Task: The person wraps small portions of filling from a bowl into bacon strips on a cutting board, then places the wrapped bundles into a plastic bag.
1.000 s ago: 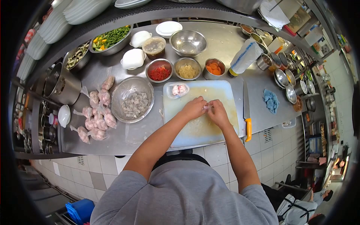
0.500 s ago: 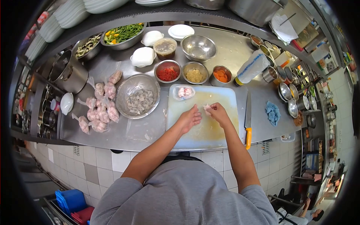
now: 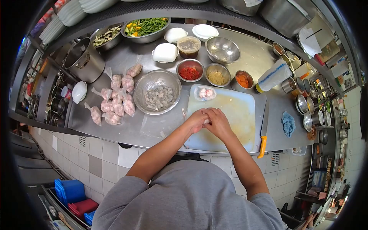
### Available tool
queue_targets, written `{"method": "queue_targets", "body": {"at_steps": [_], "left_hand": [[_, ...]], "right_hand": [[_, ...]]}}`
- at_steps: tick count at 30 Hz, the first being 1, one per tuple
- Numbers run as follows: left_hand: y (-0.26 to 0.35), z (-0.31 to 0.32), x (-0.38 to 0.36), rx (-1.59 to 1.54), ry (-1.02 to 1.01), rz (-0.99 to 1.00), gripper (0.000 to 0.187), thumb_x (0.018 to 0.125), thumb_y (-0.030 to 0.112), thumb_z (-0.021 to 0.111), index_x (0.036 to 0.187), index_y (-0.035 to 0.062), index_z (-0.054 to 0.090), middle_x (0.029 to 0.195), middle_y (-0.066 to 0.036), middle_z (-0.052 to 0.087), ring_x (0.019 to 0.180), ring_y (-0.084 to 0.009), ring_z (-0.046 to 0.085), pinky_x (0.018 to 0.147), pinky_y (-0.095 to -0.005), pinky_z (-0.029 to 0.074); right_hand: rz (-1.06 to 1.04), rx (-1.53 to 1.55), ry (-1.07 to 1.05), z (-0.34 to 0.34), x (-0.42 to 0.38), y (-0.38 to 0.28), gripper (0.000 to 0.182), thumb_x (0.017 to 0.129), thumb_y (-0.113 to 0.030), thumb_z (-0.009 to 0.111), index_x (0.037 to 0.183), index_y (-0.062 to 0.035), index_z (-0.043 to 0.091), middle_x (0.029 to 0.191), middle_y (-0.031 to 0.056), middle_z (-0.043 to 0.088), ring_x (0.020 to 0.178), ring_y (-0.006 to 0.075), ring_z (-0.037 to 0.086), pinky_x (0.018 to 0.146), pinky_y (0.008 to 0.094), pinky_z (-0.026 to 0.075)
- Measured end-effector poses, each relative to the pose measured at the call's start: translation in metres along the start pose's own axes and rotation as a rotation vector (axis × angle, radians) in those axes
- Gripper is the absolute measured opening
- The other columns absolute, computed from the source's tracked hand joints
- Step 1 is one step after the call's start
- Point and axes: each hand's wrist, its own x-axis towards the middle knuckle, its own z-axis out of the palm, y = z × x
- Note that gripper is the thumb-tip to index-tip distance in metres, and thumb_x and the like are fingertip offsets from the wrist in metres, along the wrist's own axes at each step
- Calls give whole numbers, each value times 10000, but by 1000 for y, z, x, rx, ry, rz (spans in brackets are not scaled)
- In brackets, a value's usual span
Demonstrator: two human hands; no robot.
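Observation:
Over the left part of the white cutting board [image 3: 241, 134], my two hands meet with their fingers closed together. A small pale piece [image 3: 207, 121] shows between them, mostly hidden; its kind cannot be made out. My left hand [image 3: 196, 120] is curled against it from the left, and my right hand [image 3: 217, 122] covers it from above and the right. Just beyond my fingers, a clear plastic tub [image 3: 205, 93] with pink and white pieces sits at the board's back left. Left of the board stands a steel bowl [image 3: 140, 82] holding greyish translucent chunks [image 3: 159, 98].
A knife [image 3: 263, 130] with an orange handle lies right of the board, beside a blue cloth [image 3: 288, 124]. Behind are bowls of red strips [image 3: 190, 73], yellowish mince [image 3: 216, 78] and carrot slices [image 3: 243, 80]. Tied bags of pink meat [image 3: 118, 106] lie at the left.
My right hand has come left with the pale piece to meet my left hand, whose spread fingers have closed. The camera view has shifted, so the table appears further right.

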Motion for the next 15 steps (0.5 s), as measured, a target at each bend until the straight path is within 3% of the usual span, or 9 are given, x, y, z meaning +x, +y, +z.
{"method": "queue_targets", "body": {"at_steps": [3,8,10,11,13,14,15], "left_hand": [[1,-5,13,-19,121,67,346,928,92,645,1247,68,514,1026,-70,655,869,-192,688,705,-321,577],[38,-19,25,103,-30,32,380,947,181,690,1270,84,514,1075,-52,643,894,-152,661,714,-297,554],[64,-11,19,155,-9,21,398,999,273,644,1342,114,521,1098,-53,656,896,-114,648,741,-283,550],[79,-10,18,154,-10,28,398,999,273,644,1342,114,521,1098,-53,656,896,-114,648,741,-283,550],[103,-12,17,212,62,11,433,997,339,645,1352,126,518,1105,-59,655,881,-143,648,746,-339,558],[109,-9,13,378,288,127,417,954,325,693,1289,103,581,1068,-105,670,907,-205,668,799,-369,551],[105,-22,23,380,289,130,417,954,325,693,1289,103,581,1068,-105,670,907,-205,668,799,-369,551]], "right_hand": [[7,-43,-21,-1,12,-1,516,698,-116,800,1187,-53,648,1098,141,661,1078,352,598,962,422,487],[23,16,1,-9,41,10,465,691,-73,786,1138,-38,662,1079,137,667,1010,304,628,906,384,513],[268,427,-28,-16,55,22,432,748,-48,769,1160,-19,639,1066,93,678,932,209,635,861,322,510],[263,423,-28,-16,62,29,432,748,-48,769,1160,-19,639,1066,93,678,932,209,635,861,322,510],[403,932,79,-10,74,50,404,824,-54,745,1203,-15,611,1060,49,676,903,132,616,847,274,490],[367,1041,46,-11,79,61,376,875,-71,726,1223,-17,594,1074,38,673,927,113,615,836,272,492],[363,1042,47,-9,84,63,376,875,-71,726,1223,-17,594,1074,38,673,927,113,615,836,272,492]]}}
